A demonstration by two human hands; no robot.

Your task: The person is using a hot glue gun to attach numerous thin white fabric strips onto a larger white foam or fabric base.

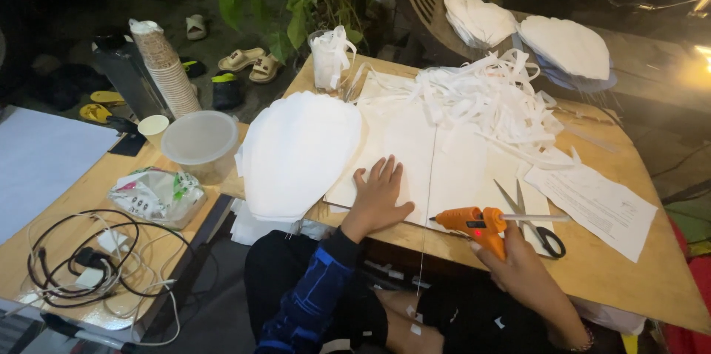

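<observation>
Orange and pistol-shaped, the glue gun [474, 222] is lying in the grip of the right hand [522, 269], its nozzle pointing left over the near edge of the wooden table [629, 265] and a pale glue stick projecting from its rear toward the right. The right hand is closing around the handle from below. A small red light is glowing on the gun's body.

Head view: the left hand [378, 198] is pressing flat, fingers spread, on the white sheets [429, 154] lying at the table's centre, just left of the gun. Black-handled scissors [533, 224] are resting just behind the gun, blades pointing up and left. A stack of rounded white cut pieces [296, 150] is lying beside the left hand, and a heap of white strips [489, 98] is sitting farther back. A printed white paper [600, 206] is lying at the right, tilted. On the lower side table at the left, a crumpled white wrapper with green and red print [155, 195] is sitting in front of a clear plastic tub [200, 143], near a leaning stack of brown-patterned paper cups [167, 72].
</observation>
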